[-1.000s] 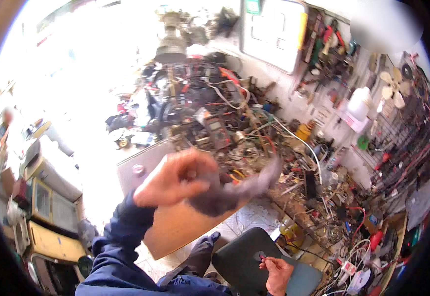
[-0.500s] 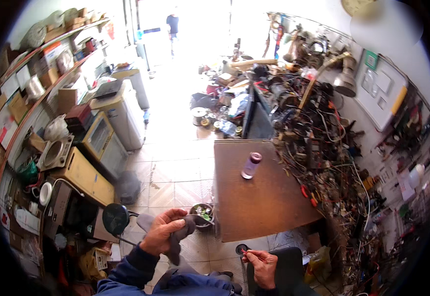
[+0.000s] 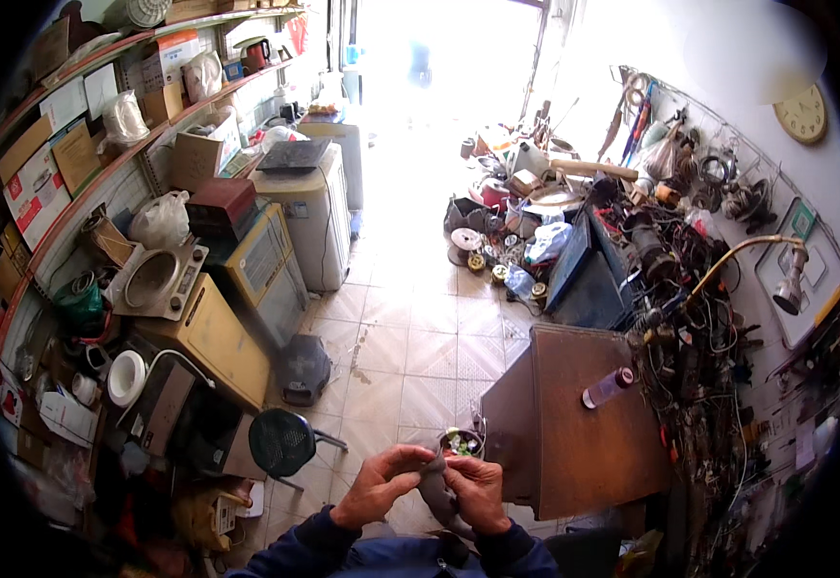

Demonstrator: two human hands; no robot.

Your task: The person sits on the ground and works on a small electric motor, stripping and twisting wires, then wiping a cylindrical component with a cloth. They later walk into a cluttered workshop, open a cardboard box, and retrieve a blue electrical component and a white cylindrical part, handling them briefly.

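Note:
In front of my body my two hands meet over a limp piece of grey cloth (image 3: 436,493). My left hand (image 3: 381,486) is closed, pinching the cloth's upper end between thumb and fingers. Close against it, my right hand (image 3: 478,491) is pinched at the same end; the rest of the cloth hangs between the hands. Whether a small red thing is still in the right fingers is hidden. Just beyond the hands stands a small bin (image 3: 463,443) with green and white bits in it.
To the right is a brown table (image 3: 574,424) with a purple-capped bottle (image 3: 608,387) on it; heaped cables and parts (image 3: 699,366) lie behind. A black round stool (image 3: 285,443) stands left, near old appliances (image 3: 203,332) and loaded shelves (image 3: 141,144). Tiled floor (image 3: 391,356) runs toward the bright doorway.
My right hand has come over from beside the table to meet the left at the cloth. The red thing it pinched no longer shows. The view has turned left.

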